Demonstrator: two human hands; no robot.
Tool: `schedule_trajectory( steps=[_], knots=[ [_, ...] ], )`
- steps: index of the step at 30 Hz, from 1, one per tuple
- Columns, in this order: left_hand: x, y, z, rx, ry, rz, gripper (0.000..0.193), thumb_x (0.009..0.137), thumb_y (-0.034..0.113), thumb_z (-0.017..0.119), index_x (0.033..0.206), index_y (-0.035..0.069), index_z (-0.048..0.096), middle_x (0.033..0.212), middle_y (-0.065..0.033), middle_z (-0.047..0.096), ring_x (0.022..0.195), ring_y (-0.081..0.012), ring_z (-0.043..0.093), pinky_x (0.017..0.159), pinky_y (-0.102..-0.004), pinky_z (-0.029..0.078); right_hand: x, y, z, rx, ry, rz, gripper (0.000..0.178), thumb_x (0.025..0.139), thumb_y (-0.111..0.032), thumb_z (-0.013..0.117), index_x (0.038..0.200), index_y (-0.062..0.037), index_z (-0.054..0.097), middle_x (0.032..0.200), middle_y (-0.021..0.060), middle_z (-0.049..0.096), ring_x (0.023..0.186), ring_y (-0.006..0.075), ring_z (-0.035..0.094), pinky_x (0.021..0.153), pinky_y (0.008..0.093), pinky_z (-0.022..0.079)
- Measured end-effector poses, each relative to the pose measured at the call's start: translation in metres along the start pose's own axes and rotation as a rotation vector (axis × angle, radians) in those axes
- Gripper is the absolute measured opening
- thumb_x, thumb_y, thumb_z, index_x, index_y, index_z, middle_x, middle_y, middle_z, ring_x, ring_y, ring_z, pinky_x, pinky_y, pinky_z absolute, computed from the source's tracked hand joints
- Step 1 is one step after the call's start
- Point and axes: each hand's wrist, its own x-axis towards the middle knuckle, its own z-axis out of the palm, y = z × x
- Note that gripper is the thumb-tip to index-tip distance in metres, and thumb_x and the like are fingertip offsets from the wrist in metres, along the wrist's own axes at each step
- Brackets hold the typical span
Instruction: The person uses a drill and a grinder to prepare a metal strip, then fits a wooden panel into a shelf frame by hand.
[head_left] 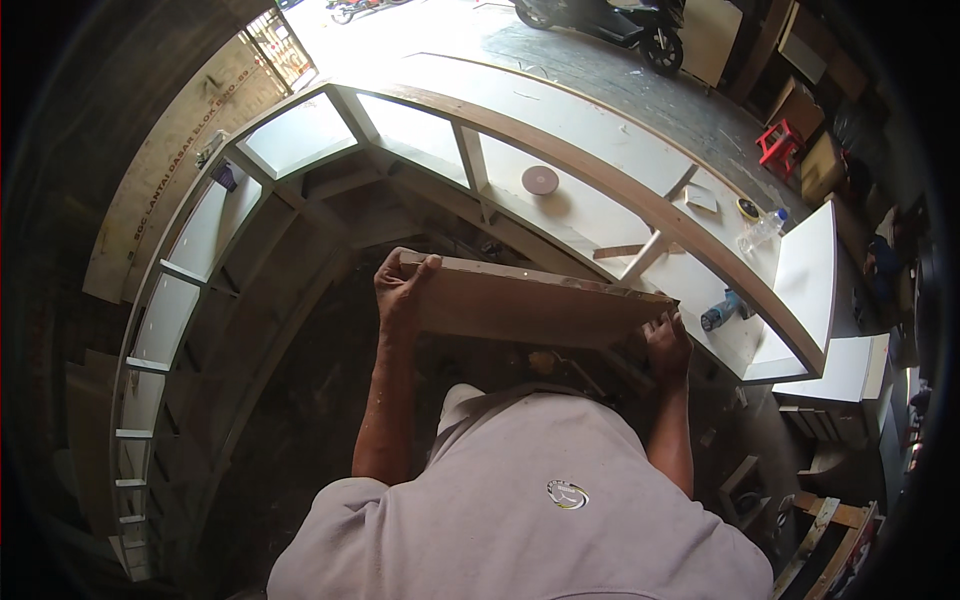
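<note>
A flat rectangular wooden panel (530,303) spans the space between my two hands, held up in front of my body. At its left end my left hand (400,285) grips the edge, with the thumb on top. The lower right corner is held by my right hand (668,340), its fingers curled round the edge. The panel's long upper edge looks rough and pale. Just beyond it stands a large curved wooden counter frame (600,185), with white shelf surfaces and upright dividers.
On the counter's white surface lie a round reddish-brown disc (539,180), a blue power drill (720,311), a clear plastic bottle (765,230) and a roll of tape (747,208). A red stool (780,146) and a parked motorbike (620,25) stand farther back. Wooden scraps (825,540) lie at lower right.
</note>
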Motion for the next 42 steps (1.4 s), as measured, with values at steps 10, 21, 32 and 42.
schedule_trajectory(
  steps=[10,21,32,42],
  knots=[
    [0.148,0.049,-0.16,-0.056,-0.09,0.043,0.022,0.083,0.018,0.085,0.084,0.007,0.065,0.077,0.0006,0.068,0.068,-0.0057,0.062,0.061,-0.0244,0.051,0.05,0.025,0.223,-0.86,0.027,-0.185,0.113,0.066,-0.048,0.09,0.153,-0.0042,0.032,0.146,0.019,0.046,0.139,0.0309,0.042,0.116,0.0472,0.029],
    [0.297,0.046,-0.219,-0.061,-0.116,0.014,0.02,0.085,0.014,0.083,0.086,0.005,0.065,0.078,-0.0003,0.069,0.066,-0.0046,0.062,0.058,-0.0221,0.051,0.082,0.184,0.181,-0.138,0.602,0.16,0.099,0.083,-0.063,0.073,0.156,-0.0122,0.029,0.159,0.0206,0.031,0.147,0.0345,0.032,0.114,0.0536,0.027],
    [0.417,0.016,-0.239,0.043,-0.234,-0.106,0.024,0.088,0.023,0.081,0.084,0.009,0.062,0.075,0.0044,0.061,0.067,-0.0027,0.052,0.062,-0.021,0.043,0.255,0.407,0.265,-0.391,-0.36,0.131,0.036,0.106,-0.033,0.047,0.134,-0.0119,0.055,0.156,0.0197,0.038,0.137,0.0291,0.047,0.113,0.0502,0.041],
    [0.525,-0.025,-0.267,0.139,-0.718,-0.317,0.042,0.078,0.034,0.089,0.094,0.004,0.064,0.087,0.0001,0.062,0.083,-0.0083,0.058,0.073,-0.0249,0.047,0.317,0.494,0.285,0.126,0.416,-0.151,0.042,0.107,-0.034,0.044,0.136,-0.0052,0.054,0.146,0.0194,0.047,0.128,0.0257,0.052,0.112,0.0462,0.041]
  ],
)
